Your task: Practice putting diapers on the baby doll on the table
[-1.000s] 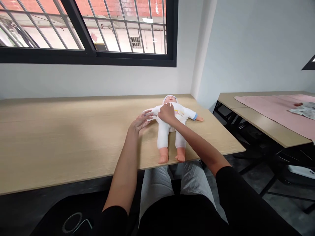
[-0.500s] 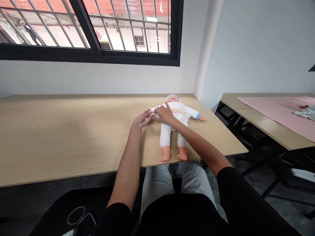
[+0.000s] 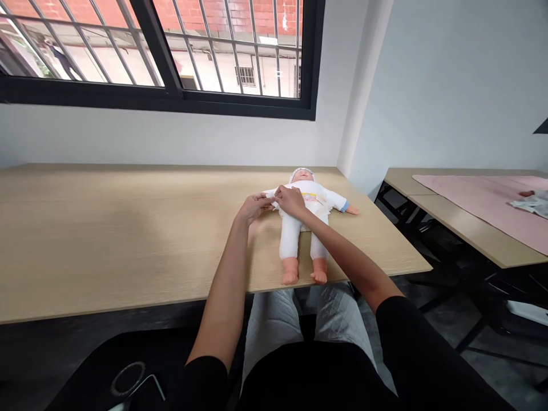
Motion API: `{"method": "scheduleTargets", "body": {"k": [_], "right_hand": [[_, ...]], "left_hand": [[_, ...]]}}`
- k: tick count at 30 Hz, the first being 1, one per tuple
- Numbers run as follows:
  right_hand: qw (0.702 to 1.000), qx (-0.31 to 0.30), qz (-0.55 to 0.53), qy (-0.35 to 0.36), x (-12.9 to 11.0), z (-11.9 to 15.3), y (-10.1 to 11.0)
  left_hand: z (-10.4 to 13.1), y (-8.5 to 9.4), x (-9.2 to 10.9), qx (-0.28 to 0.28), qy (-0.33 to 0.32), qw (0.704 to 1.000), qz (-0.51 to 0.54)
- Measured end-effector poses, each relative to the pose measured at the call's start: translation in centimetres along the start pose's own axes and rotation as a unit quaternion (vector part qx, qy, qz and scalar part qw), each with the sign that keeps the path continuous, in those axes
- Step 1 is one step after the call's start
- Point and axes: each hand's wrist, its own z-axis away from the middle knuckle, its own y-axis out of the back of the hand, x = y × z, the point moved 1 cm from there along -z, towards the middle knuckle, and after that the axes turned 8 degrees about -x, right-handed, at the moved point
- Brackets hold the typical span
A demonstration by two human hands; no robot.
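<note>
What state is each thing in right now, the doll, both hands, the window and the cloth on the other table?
Baby doll: lying face up on the wooden table.
Left hand: pinching the doll's sleeve.
Right hand: pinching the same sleeve.
Window: barred; whether it is open cannot be told.
Pink cloth: spread flat.

no readable text, no labels, brands, numbers or signs, the pastel print on the doll's white suit [image 3: 309, 201] too small to make out

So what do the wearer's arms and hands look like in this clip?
Both forearms are bare, with black sleeves pushed up to about the elbows. The left hand and right hand are bare: no gloves, and no rings or watch that I can make out.
</note>
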Motion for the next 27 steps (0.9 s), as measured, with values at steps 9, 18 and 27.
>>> {"method": "scheduleTargets", "body": {"k": [9,18,27], "right_hand": [[0.999,-0.026,0.014,-0.022,-1.0,0.9,1.0],[0.994,-0.04,0.096,-0.038,-1.0,0.9,1.2],[0.993,-0.043,0.1,-0.05,-1.6,1.2,1.6]], "left_hand": [[-0.6,0.7,-0.7,0.006,-0.016,1.0,0.025],[-0.1,0.2,-0.2,-0.01,-0.023,0.998,0.051],[0.0,-0.4,-0.1,-0.001,-0.014,1.0,0.016]]}}
